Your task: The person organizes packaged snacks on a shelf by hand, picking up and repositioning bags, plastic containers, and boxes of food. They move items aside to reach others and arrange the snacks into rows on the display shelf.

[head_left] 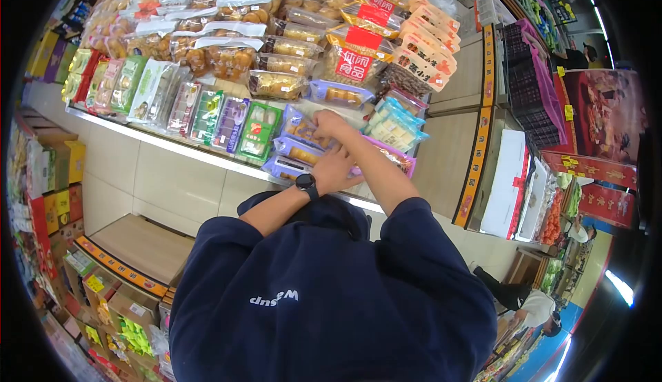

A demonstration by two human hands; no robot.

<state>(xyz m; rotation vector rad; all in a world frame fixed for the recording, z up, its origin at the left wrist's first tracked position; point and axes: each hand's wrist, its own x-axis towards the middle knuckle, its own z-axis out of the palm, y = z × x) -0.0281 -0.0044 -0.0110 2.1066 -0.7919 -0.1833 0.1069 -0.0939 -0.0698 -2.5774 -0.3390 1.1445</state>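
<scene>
Near the front edge of the display, my right hand (332, 125) reaches over a row of packs, its fingers bent against the right end of a purple-wrapped pastry pack (296, 124). Just below it, my left hand (334, 169), with a dark watch (306, 183) on the wrist, lies at the right ends of two more purple packs (298, 152). Its fingers stretch forward, partly hidden by my right forearm. To the right of both hands is a pink-edged pack (394, 156), partly covered by my arm. A green pack (259, 131) stands left of the purple ones.
Bagged pastries (231, 51) fill the display behind. Blue-white packs (394, 124) and large red-labelled bags (353, 58) sit to the right. A wooden shelf top (448, 154) adjoins the display. Cartons (131, 306) stand low at left; a person in white (536, 309) is in the right background.
</scene>
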